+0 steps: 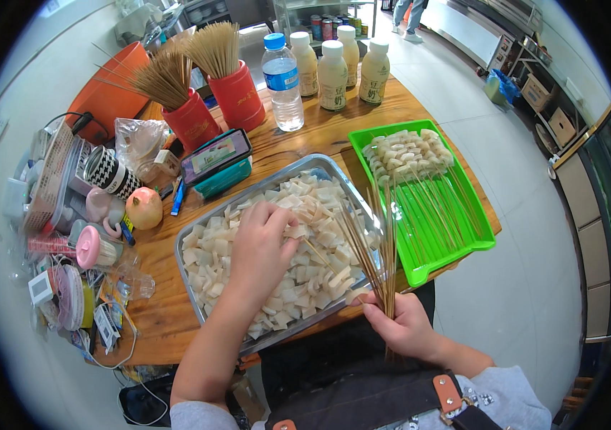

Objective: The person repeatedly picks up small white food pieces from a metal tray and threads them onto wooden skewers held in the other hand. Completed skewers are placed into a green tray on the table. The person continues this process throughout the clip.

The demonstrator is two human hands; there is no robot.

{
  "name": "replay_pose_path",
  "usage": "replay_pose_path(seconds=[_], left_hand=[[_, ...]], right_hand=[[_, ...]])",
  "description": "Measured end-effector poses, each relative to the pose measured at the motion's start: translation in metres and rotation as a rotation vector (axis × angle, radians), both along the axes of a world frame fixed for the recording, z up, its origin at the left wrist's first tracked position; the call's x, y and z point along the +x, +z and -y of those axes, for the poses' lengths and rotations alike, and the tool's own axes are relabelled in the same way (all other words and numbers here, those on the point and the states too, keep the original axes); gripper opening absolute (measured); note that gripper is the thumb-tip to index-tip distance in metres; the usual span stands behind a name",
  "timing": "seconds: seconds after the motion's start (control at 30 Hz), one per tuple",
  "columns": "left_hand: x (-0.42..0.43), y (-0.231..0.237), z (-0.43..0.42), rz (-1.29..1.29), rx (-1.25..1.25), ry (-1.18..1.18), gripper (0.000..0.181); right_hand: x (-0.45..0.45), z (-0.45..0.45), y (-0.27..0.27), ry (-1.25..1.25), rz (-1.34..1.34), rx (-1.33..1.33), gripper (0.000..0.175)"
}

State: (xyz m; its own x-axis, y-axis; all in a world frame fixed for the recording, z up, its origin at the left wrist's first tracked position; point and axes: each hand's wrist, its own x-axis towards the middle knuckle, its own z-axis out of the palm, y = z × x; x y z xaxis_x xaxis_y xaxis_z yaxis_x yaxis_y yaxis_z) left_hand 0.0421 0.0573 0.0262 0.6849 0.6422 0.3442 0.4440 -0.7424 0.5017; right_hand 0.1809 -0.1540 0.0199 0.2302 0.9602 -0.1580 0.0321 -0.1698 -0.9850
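Observation:
A metal tray [183, 269] of pale, translucent cut food pieces [278, 290] lies before me. Over its middle, my left hand [263, 239] pinches one piece at the upper end of a thin skewer [319, 255]. This skewer slants down towards my right hand [399, 320], with pieces near its lower end. My right hand grips a bundle of bamboo skewers [387, 263] at the tray's near right corner; its fingertips touch a piece there. On the right, a green plastic tray [418, 277] holds loaded skewers [410, 153], their food at the far end and bare sticks towards me.
Two red holders [237, 99] of skewers, a water bottle [284, 86], several white-capped bottles [333, 80] and a propped phone [217, 157] stand beyond the tray. A pomegranate [144, 208], a pink-lidded container [90, 247], baskets and cables crowd the left. Another person's legs [410, 19] show far back.

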Motion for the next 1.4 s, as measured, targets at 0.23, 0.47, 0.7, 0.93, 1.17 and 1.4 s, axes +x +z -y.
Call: replay_pose_path(seconds=[0.23,0.47,0.7,0.93,1.17,1.4], left_hand=[[-0.030,0.001,0.019,0.187,-0.387,0.064,0.020],[-0.039,-0.006,0.037,0.583,-0.786,0.170,0.018],[-0.038,-0.011,0.049,0.644,-0.785,0.166,0.014],[-0.037,-0.007,0.057,0.500,-0.375,0.278,0.013],[-0.030,-0.008,0.080,0.354,-0.345,0.089,0.013],[-0.032,-0.003,0.069,0.323,-0.387,0.015,0.015]], right_hand=[[-0.002,-0.004,-0.001,0.099,0.079,-0.020,0.021],[-0.007,-0.007,0.003,0.157,0.083,0.000,0.021],[-0.009,-0.008,0.004,0.160,0.097,-0.004,0.021],[-0.010,-0.008,0.004,0.151,0.107,0.000,0.021],[-0.009,-0.010,0.005,0.131,0.111,-0.016,0.021],[-0.007,-0.009,0.003,0.092,0.090,-0.024,0.021]])
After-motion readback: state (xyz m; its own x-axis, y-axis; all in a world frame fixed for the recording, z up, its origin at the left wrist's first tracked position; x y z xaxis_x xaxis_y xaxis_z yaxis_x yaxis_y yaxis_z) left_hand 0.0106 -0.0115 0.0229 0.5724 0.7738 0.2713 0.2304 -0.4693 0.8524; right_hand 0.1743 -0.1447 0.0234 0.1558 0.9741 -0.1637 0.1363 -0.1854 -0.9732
